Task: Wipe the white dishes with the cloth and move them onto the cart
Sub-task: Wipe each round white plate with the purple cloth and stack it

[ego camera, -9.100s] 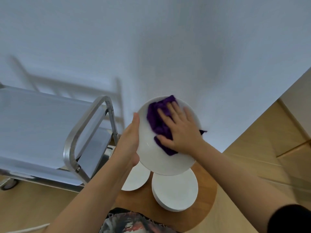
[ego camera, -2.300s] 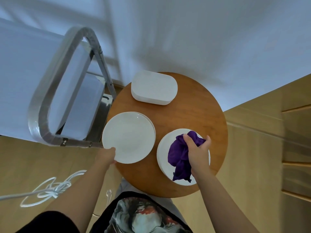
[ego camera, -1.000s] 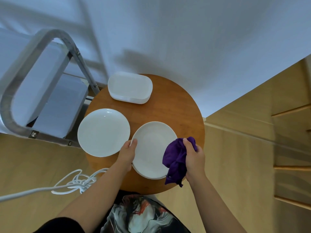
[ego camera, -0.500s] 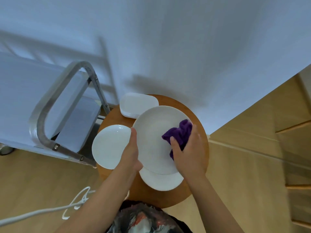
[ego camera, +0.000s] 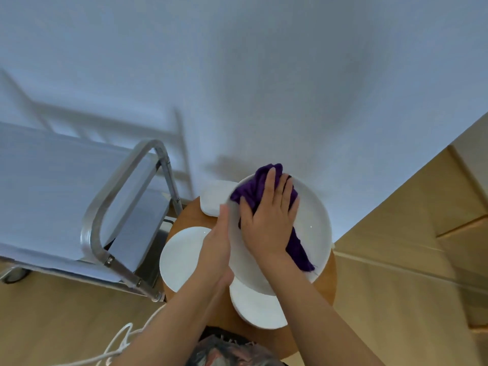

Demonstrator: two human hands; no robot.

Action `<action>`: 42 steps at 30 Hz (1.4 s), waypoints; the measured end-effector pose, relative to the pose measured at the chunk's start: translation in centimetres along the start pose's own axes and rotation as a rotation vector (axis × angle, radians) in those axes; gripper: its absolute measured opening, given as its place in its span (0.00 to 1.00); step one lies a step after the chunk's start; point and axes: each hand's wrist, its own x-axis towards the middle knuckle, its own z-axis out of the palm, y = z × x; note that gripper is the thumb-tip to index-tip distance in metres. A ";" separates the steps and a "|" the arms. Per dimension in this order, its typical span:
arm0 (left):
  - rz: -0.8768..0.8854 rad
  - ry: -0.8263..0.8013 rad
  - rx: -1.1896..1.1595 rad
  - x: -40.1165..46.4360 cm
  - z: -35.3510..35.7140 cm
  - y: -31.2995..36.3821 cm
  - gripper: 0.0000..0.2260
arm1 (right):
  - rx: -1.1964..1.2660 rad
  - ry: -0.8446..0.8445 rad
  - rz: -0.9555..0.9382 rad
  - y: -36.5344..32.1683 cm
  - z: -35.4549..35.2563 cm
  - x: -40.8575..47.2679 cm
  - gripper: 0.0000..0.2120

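Pressing flat-fingered, the right hand (ego camera: 269,228) holds the purple cloth (ego camera: 260,188) against a raised white plate (ego camera: 314,223). The left hand (ego camera: 217,247) grips that plate's left rim above the round table (ego camera: 328,283); the cart (ego camera: 92,233) stands left.

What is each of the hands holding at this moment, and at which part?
The left hand grips the raised white plate by its left rim. The right hand presses the purple cloth flat against the plate's face.

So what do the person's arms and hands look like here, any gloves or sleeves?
No gloves: the left hand and the right hand are both bare, with no rings, watch or markings showing. Both forearms are bare as far as the picture shows them. No sleeve is in view. Nails look short and plain.
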 end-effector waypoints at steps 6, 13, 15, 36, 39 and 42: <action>0.117 0.019 -0.131 -0.1 -1.1 2.6 0.27 | 0.134 -0.171 -0.212 -2.9 0.8 -1.8 0.30; 0.031 -0.011 -0.311 -0.4 -2.8 4.9 0.31 | 0.220 -0.387 -0.405 -3.0 -1.1 -3.7 0.27; 0.038 -0.030 -0.275 -0.3 -3.3 5.6 0.32 | 0.187 -0.449 -0.475 -2.2 -2.3 -4.3 0.27; 0.037 -0.008 0.167 0.4 -5.7 7.0 0.22 | -0.022 -0.350 -0.579 4.7 -7.3 0.1 0.17; -0.026 -0.130 0.008 0.3 -4.5 6.5 0.29 | 0.072 -0.303 -0.744 1.6 -6.7 -1.5 0.27; -0.112 -0.172 -0.030 -0.2 -3.7 6.9 0.32 | -0.118 -0.463 -0.922 0.7 -5.0 -3.7 0.36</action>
